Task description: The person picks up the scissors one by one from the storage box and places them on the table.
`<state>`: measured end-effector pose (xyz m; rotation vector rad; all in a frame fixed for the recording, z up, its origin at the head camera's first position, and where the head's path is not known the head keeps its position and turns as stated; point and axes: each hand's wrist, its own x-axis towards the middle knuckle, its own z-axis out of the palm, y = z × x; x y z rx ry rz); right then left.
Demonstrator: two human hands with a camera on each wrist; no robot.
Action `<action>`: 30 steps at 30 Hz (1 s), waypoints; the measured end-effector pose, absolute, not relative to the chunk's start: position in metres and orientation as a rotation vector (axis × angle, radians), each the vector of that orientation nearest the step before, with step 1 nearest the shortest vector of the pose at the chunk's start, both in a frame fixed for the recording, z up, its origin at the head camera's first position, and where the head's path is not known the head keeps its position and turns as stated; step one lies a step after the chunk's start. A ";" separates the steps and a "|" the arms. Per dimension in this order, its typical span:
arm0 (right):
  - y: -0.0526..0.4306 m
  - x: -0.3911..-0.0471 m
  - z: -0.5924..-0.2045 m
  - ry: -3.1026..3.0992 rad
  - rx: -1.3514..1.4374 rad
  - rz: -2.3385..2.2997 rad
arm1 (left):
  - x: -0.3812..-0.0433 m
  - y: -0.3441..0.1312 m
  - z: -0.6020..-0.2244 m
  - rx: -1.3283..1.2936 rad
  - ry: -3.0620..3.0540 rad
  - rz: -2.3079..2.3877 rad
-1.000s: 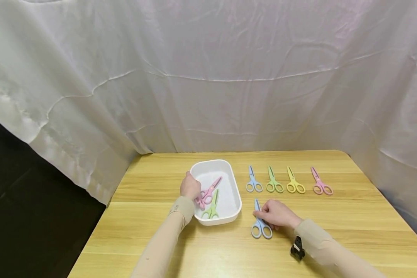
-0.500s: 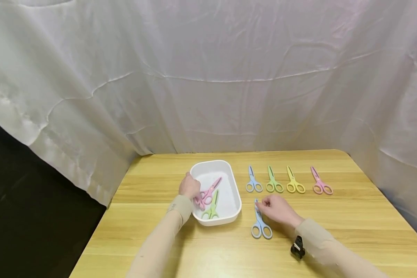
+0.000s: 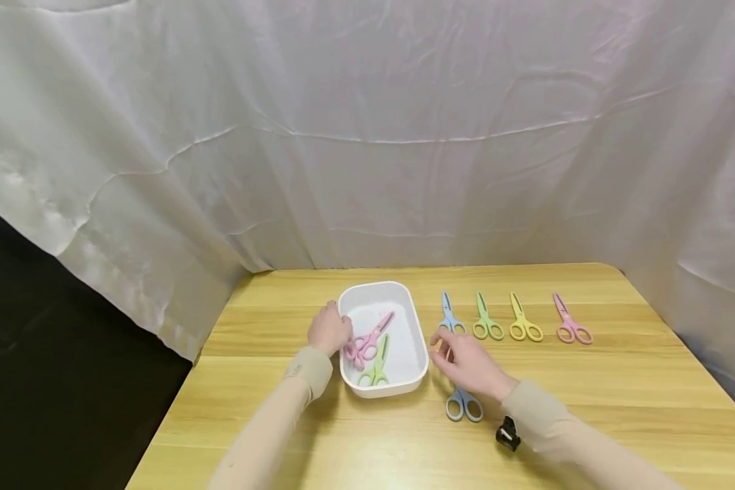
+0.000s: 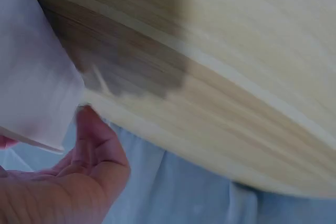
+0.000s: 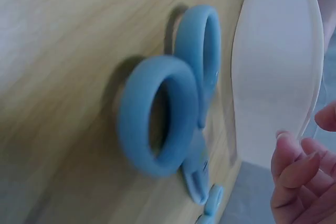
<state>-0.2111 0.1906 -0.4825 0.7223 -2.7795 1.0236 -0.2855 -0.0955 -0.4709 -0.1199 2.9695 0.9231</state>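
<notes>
My left hand holds the left rim of a white plastic bin, its thumb outside and fingers over the edge. Inside lie pink scissors, a green pair and more pink handles partly hidden by that hand. My right hand, fingers loosely bent and holding nothing, hovers by the bin's right side. Beneath it, blue scissors lie on the table; the head view hides their blades, while the right wrist view shows their blue handles up close.
Along the back of the wooden table is a row of scissors: blue, green, yellow and pink. A pale curtain hangs behind. A small black device sits at my right wrist.
My right hand has let go of the blue scissors, leaving them on the table, and moved left toward the bin. My left hand stays at the bin's rim.
</notes>
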 end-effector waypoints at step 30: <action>0.164 -0.202 -0.472 -2.793 0.864 0.999 | -0.265 -0.112 -0.498 0.075 2.921 1.453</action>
